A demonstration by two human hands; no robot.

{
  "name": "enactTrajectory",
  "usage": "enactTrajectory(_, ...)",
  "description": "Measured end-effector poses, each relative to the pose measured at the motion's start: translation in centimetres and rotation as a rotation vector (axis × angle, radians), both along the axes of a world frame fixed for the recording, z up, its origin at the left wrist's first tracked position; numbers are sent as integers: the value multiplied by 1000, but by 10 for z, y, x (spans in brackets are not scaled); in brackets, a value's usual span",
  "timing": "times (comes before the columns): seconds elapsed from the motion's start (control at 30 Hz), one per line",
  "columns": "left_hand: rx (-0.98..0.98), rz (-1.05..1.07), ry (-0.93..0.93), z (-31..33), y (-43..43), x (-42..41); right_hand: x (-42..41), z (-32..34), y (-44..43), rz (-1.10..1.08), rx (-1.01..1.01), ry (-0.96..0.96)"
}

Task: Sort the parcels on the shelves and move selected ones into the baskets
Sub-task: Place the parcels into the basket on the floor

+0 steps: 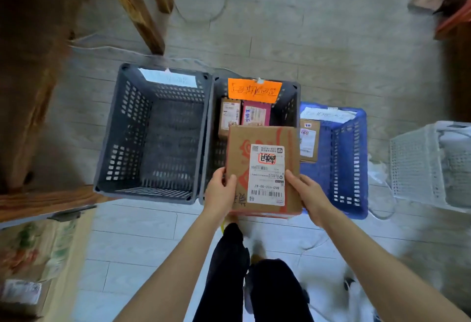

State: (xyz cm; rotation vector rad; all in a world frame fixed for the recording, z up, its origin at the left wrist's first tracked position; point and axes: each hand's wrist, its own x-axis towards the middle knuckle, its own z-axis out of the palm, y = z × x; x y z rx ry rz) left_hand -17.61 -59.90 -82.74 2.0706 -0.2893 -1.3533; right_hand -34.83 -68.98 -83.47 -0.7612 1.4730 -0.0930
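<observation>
Two hands (219,191) (309,193), flat cardboard parcel (263,169), perforated baskets (153,133)

Label (266,174) on parcel (238,143): "B63-H10-00-47"

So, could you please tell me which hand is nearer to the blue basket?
Right. The right hand holds the parcel on the side next to the blue basket; the left hand holds its opposite side.

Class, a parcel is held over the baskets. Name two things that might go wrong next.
The parcel hangs where the middle basket meets the blue basket; let go here, it might land in the wrong one. The left hand and right hand grip only its near end, so it might tip.
</observation>
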Motion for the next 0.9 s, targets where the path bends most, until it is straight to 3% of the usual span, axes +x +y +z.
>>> enactTrajectory(0.33,317,-168,-156,-262,-38,29,50,-263,-33,96,109,47)
enactTrajectory(0.53,475,-169,-190,-360,-35,24,61,-375,-12,170,137,142)
enactTrajectory(0.7,558,-140,-168,-386,-27,23,64,-404,-4,261,186,189)
enactTrajectory(0.9,459,-51,-91,-317,-20,24,66,-332,-21,348,96,263)
